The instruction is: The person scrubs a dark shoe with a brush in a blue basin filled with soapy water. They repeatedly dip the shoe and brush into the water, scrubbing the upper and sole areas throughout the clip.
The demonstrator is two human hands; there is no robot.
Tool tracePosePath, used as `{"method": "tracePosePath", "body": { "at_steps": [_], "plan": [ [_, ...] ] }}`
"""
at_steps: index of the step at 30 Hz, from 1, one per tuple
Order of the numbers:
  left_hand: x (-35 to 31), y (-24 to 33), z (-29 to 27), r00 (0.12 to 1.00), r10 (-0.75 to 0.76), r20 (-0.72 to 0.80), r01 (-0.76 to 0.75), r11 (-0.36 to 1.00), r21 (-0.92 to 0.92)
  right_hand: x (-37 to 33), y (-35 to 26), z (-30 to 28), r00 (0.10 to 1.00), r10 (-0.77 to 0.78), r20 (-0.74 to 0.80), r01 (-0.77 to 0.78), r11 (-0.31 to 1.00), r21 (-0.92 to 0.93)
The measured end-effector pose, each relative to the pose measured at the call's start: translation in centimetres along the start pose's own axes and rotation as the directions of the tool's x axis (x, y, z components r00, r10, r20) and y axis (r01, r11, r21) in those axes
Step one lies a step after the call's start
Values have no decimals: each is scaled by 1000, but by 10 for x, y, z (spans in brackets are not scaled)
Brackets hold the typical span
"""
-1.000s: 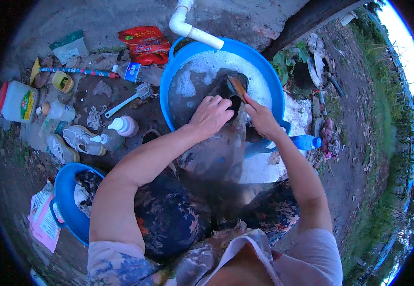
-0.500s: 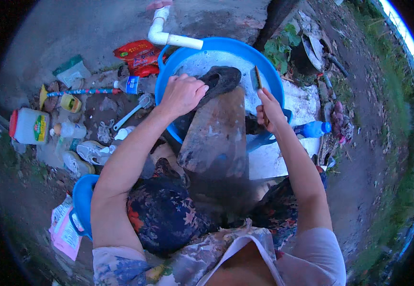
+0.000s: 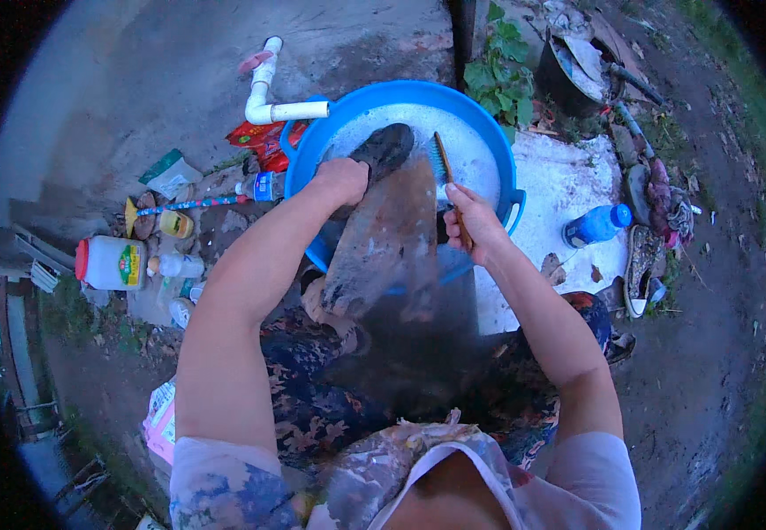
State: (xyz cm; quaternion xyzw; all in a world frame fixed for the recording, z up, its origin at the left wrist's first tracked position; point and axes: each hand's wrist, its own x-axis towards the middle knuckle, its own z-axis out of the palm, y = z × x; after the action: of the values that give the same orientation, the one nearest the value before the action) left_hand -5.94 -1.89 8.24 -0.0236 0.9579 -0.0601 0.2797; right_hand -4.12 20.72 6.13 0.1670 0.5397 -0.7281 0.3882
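My left hand (image 3: 345,181) is closed on a dark, wet shoe (image 3: 390,147), which rests on the upper end of a wooden board (image 3: 392,225). The board slopes down from a round blue tub (image 3: 495,117) toward my lap. White suds (image 3: 475,152) cover the water in the tub. To the right of the shoe, my right hand (image 3: 478,223) grips the wooden handle of a scrub brush (image 3: 440,163). Its pale bristles face left, toward the shoe, without touching it. Part of the shoe is hidden behind my left fingers.
A white pipe with a tap (image 3: 290,111) reaches over the tub's left rim. Bottles and a red-lidded jar (image 3: 113,263) stand at left. On the right are a blue bottle (image 3: 596,225) on a white slab (image 3: 533,265) and a patterned sneaker (image 3: 643,269).
The whole view has shifted. My left hand has turned and sits lower at the shoe's near end, its fingers more tucked in. The brush has come a little nearer the shoe.
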Motion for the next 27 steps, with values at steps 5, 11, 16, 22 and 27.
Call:
{"method": "tracePosePath", "body": {
  "at_steps": [5,11,16,22,27],
  "plan": [
    [24,-8,20,993,73,-94,-87,984,-157,4,2,-4,1000,8,12,-9,1000,11],
    [22,-16,42,990,-105,-91,-46,372,-927,20,12,-11,988,-105,109,113,992,-64],
    [-12,44,37,945,8,-326,-260,619,-741,26,26,29,922,-385,-34,378,917,-125],
    [-20,35,46,927,111,-359,-317,746,-586,53,41,42,879,-454,-145,427,886,-182],
    [-15,52,37,891,-147,-429,19,957,-288,53,54,46,843,-518,-149,444,824,-353]
  ]
}}
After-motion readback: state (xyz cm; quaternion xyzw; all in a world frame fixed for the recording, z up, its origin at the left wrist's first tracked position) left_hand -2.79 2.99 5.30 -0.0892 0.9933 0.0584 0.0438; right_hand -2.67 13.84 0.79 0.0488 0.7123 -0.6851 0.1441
